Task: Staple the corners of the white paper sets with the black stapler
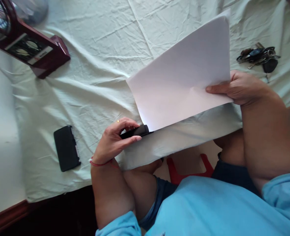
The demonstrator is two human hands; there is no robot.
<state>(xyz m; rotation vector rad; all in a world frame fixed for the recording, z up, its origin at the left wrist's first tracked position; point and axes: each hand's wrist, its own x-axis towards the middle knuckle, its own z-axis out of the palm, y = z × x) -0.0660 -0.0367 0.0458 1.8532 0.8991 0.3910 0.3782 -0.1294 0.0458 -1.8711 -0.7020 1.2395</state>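
My left hand (115, 137) is closed around a black stapler (136, 131), thumb on the near side and fingers over the far side. The stapler's front end meets the near left corner of a white stack of paper (184, 78). At the stack's right edge, my right hand (240, 87) grips the sheets, its thumb lying on top and the other fingers hidden underneath. The paper is tilted, with its far edge raised off the cloth. Whether the corner sits between the stapler's jaws, I cannot tell.
A pale, creased cloth (98, 82) covers the table. A black phone-like case (66, 148) lies at the left, and a dark red fan (36, 49) stands at the far left. At the right is a bunch of keys (259, 57). Below the table edge shows a red stool (176, 173).
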